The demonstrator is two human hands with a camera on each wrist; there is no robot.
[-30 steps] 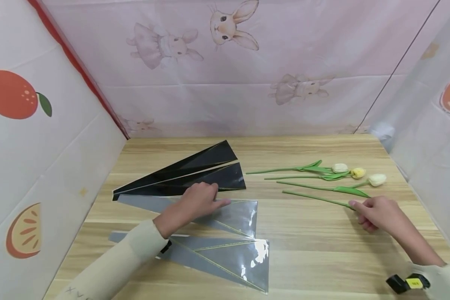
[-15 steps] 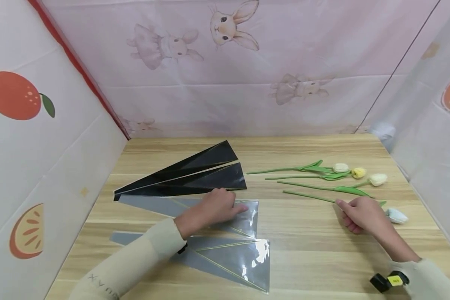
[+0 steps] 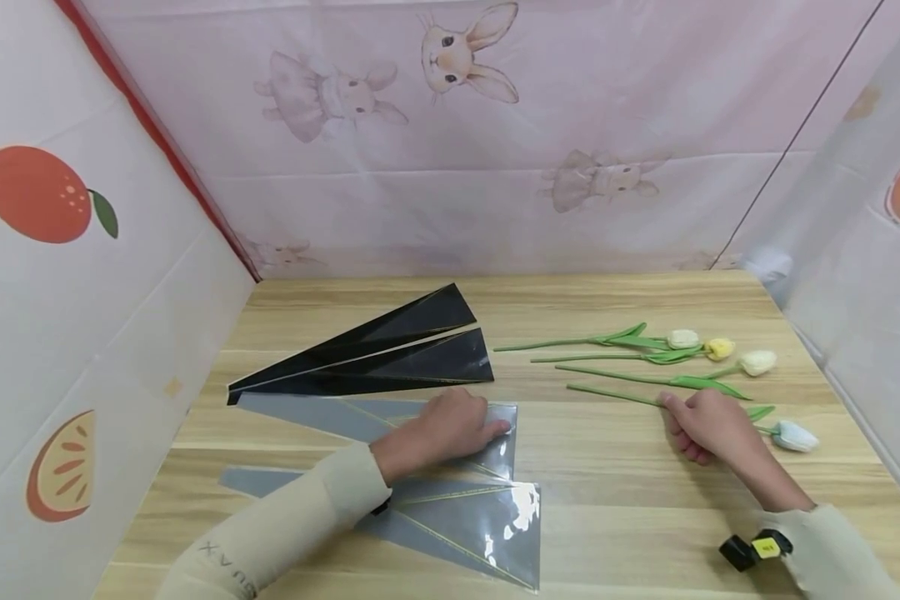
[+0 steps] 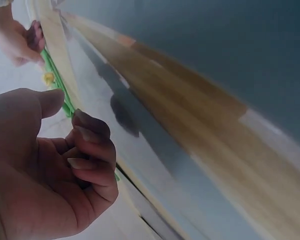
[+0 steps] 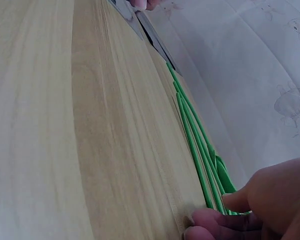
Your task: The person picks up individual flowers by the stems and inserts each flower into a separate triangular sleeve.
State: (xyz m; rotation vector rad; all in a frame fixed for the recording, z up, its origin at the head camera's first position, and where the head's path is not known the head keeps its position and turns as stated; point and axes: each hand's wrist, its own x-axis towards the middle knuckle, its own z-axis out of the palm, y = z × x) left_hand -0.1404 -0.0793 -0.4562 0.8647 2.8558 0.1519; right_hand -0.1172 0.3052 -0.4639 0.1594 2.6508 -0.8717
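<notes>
A: Starting left, your left hand (image 3: 450, 423) is over the upper clear wrapper (image 3: 352, 417), fingers loosely curled, thumb apart, holding nothing. Can't tell if it's touching. That wrapper's greyish and see-through, long and tapered, thin gold lines, shiny at the wide end. Then your right hand (image 3: 708, 425) is at the pale blue tulip (image 3: 796, 437) on the right of the table (image 3: 607, 517): thumb and fingertips by the green stem. Honestly can't tell whether you've pinched it.

B: Yeah, and your hand hides the middle of that stem. Leaf and bloom poke out to the right. As for the rest, from the left you've got a far black wrapper (image 3: 412, 326) and a near black wrapper (image 3: 408, 362) just beyond the clear one, then a lower clear wrapper (image 3: 472, 525) partly under your left forearm (image 3: 292, 517). Past those lie a white tulip (image 3: 682, 339), a yellow tulip (image 3: 719, 349) and a cream tulip (image 3: 757, 362), close beside your blue one.
</notes>
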